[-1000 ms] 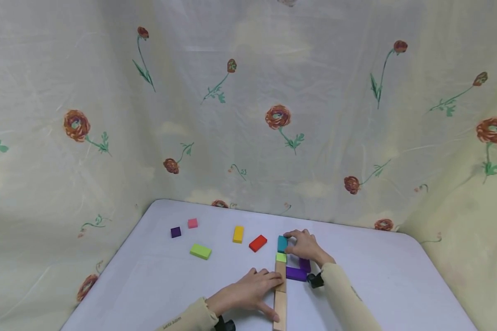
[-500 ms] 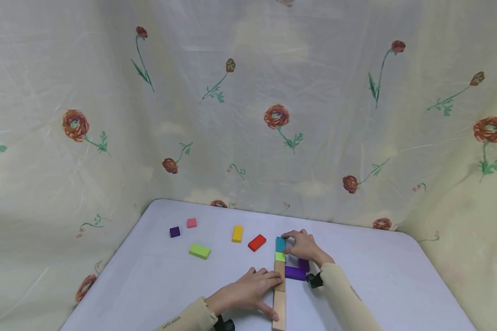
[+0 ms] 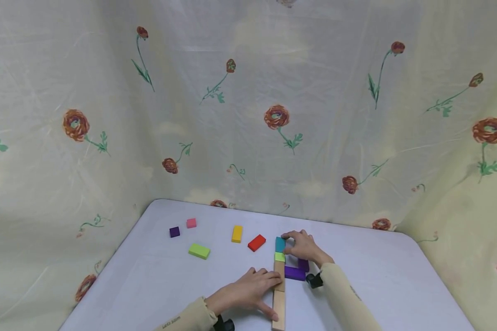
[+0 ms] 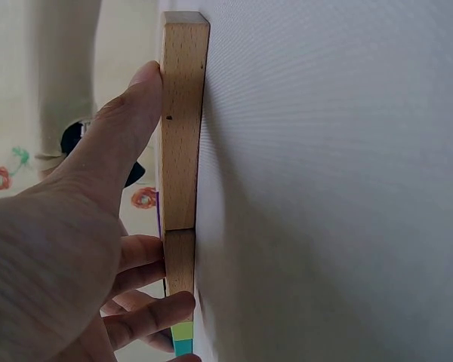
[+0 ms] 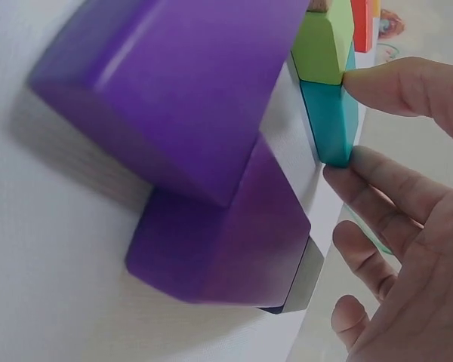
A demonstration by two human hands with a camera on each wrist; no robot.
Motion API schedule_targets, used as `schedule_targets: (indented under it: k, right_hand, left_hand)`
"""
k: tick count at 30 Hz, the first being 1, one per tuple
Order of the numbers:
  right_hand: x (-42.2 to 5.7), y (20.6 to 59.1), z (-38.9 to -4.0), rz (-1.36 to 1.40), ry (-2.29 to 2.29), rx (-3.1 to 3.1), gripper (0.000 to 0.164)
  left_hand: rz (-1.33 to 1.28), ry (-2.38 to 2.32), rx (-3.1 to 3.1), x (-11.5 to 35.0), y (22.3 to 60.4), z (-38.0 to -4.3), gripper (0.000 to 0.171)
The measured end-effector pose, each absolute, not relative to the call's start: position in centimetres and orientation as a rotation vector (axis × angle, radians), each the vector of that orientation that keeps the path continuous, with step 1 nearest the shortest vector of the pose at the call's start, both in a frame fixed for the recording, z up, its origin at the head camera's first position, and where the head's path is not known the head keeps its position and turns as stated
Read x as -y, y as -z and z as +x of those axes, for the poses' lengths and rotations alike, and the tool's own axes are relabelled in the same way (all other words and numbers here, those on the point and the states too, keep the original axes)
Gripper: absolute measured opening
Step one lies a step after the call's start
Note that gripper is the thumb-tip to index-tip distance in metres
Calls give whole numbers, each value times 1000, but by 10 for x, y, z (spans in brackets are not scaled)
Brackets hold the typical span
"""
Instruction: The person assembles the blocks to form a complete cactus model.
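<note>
A straight row of blocks runs away from me in the head view: two plain wooden blocks, a small lime block and a teal block at the far end. My left hand lies along the row's left side, thumb on the nearer wooden block and fingertips on the farther one. With thumb and fingertips at its two ends, my right hand pinches the teal block, seen also in the right wrist view. Two purple blocks form a corner beneath the right wrist, against the row's right side.
Left of the row lie a red block, a yellow block, a lime block, a pink block and a dark purple block. A flowered curtain borders the white table.
The teal block has shifted very slightly left with my right hand, more in line with the lime block. My left hand keeps its place on the wooden blocks.
</note>
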State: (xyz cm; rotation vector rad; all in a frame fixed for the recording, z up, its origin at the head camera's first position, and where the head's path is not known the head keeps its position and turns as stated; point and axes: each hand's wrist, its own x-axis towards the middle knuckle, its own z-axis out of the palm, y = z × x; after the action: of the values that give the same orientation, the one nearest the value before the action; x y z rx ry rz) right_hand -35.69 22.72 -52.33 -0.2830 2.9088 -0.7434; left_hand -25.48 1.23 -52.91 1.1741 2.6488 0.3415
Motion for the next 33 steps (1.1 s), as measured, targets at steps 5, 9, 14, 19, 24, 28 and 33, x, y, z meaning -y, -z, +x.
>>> schedule_targets:
  k: [5,9,14,19,24,28,33]
  right_hand:
    - [-231,522,-357,-332,751,-2939,51]
    - [-237,517,-355,-333,897,-2950,46]
    - [-249,508,-350,-245,1194,-2940,39]
    - [-262,504,-338,-107,1457,-2875,34]
    - [-274,514,-324,15,1698,-2713,37]
    - [-280,526,-315,45,1799,-2625,42]
    - [-284,537,-306,3,1793,-2601,49]
  left_hand:
    - [1179,-345,-2647,-12,530,-254,93]
    - [1169,-343,-2647,-13,529,-254,92]
    - [1164,-341,-2652,-13,529,-253,92]
    - [1132,-349,-2651,-14,528,-253,93]
    - [1119,-349,-2644,-15,527,-251,94]
    - [1121,-344,-2643,-14,527,-251,95]
    - [1116,-353,-2643,-15,529,-251,95]
